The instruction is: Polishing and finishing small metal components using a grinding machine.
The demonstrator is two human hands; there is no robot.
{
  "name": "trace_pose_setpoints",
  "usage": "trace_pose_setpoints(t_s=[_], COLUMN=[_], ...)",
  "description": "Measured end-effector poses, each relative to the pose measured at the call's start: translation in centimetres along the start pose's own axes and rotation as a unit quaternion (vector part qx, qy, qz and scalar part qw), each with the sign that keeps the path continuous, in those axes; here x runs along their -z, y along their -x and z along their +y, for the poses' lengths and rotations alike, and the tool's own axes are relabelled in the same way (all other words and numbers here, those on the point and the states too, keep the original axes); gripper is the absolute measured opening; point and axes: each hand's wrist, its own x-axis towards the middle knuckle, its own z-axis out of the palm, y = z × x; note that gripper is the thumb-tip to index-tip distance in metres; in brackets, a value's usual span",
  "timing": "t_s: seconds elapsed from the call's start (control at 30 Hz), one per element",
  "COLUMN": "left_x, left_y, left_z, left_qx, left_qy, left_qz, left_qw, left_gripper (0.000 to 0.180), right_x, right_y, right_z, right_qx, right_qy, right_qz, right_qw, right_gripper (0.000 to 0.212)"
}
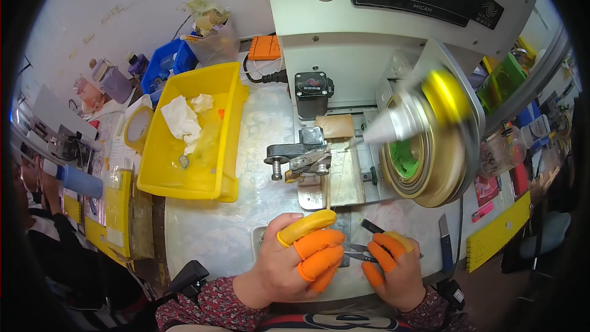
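Orange and yellow finger cots cover the fingers of both my hands. In front of the machine's metal base plate, my left hand point(292, 261) is closed, its fingers curled together; whatever they hold is hidden. Just to its right, my right hand point(396, 270) grips small dark pliers point(359, 253), whose slim grey jaws point toward the left fingers. A short black rod or handle point(372, 226) sticks out beside the right fingers. Beyond the left hand, a metal clamp point(310, 161) with a spring screw sits on the machine point(344, 61).
To the left stands a yellow bin point(230, 141) holding crumpled tissue. Behind it are a blue bin point(163, 64) and a tape roll point(136, 126). A large round wheel assembly point(439, 160) on the machine's right has a blurred yellow part. A knife point(445, 243) lies at the table's right.
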Motion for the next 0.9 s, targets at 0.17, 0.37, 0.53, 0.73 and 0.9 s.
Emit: trace_pose_setpoints(t_s=[0.17,0.37,0.53,0.73,0.9], left_x=[0.0,-0.2,0.1,-0.4,-0.2], left_y=[0.1,0.1,0.2,0.1,-0.1], left_z=[-0.1,-0.5,-0.4,-0.6,-0.4], left_qx=[0.003,-0.006,-0.006,-0.012,-0.009], left_qy=[-0.002,0.005,0.002,0.006,0.012], left_qz=[0.002,-0.015,-0.011,-0.009,0.000], left_qw=[1.000,1.000,1.000,1.000,1.000], left_gripper=[0.024,0.023,0.022,0.023,0.024], right_x=[-0.1,-0.2,0.7,-0.5,0.2], right_y=[0.3,0.7,2.9,5.4,4.4], right_z=[0.4,1.0,1.3,1.4,0.7], right_qx=[0.015,-0.006,-0.010,-0.033,-0.019], right_qy=[0.014,0.044,-0.026,-0.095,-0.079], right_qz=[-0.004,0.045,0.117,0.067,0.040], right_qw=[1.000,0.998,0.993,0.993,0.996], right_gripper=[0.026,0.028,0.022,0.023,0.028])
